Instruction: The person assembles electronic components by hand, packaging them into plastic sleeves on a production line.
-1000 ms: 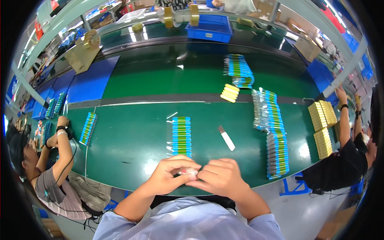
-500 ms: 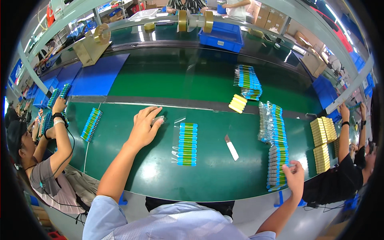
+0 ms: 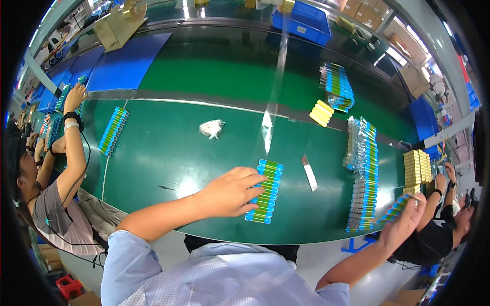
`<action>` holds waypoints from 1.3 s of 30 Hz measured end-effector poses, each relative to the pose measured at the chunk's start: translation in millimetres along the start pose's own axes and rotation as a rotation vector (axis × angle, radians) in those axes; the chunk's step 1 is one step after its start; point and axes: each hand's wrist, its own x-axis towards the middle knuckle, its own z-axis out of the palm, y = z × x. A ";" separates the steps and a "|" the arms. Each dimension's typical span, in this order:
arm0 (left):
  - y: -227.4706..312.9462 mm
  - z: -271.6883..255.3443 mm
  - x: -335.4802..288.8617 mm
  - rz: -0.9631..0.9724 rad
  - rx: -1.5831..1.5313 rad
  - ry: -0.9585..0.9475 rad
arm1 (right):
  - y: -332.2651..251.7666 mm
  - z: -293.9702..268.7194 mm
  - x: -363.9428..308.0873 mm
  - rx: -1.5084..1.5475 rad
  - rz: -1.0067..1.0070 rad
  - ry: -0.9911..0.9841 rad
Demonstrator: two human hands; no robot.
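Note:
My left hand (image 3: 229, 194) rests its bent, slightly spread fingers on the left side of a row of slim blue-and-green cylinders (image 3: 268, 188), gripping its edge. That row lies slightly tilted on the green table. At the right, my right hand (image 3: 406, 222) pinches a second row of blue-and-green cylinders (image 3: 393, 210), raised at a slant. Beside it is a long stack of similar rows (image 3: 363, 199), its far part under shiny clear film. A white-handled knife (image 3: 309, 174) lies between the hands, its blade pointing away from me.
Crumpled clear-and-white film (image 3: 212, 128) lies farther left, near a hanging clear strip (image 3: 278, 76). Yellow sticks (image 3: 321, 113) and another stack (image 3: 338, 86) sit beyond. Yellow blocks (image 3: 417, 167) stand right, a blue bin (image 3: 302, 23) at the back. Co-workers sit on both sides.
My left hand has left the crumpled film and come onto the middle row, which has shifted nearer and tilted. My right hand has lifted a row off the right stack. The view has shifted.

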 end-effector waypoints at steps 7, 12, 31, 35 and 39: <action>-4.7 7.0 -2.7 -0.029 0.034 0.067 | 50.1 206.0 -38.5 0.374 0.429 -0.465; -7.1 4.5 -2.8 -0.015 0.024 0.047 | 98.6 276.9 -43.6 0.338 0.428 -0.520; -9.5 -0.5 0.7 -0.023 0.009 0.007 | 119.6 298.1 -41.3 0.116 0.150 -0.413; -9.1 0.4 2.1 -0.017 0.020 -0.011 | 111.5 299.1 -43.6 0.071 0.100 -0.419; -5.3 -0.1 2.9 -0.021 0.054 -0.017 | 105.0 298.2 -42.3 0.052 0.058 -0.416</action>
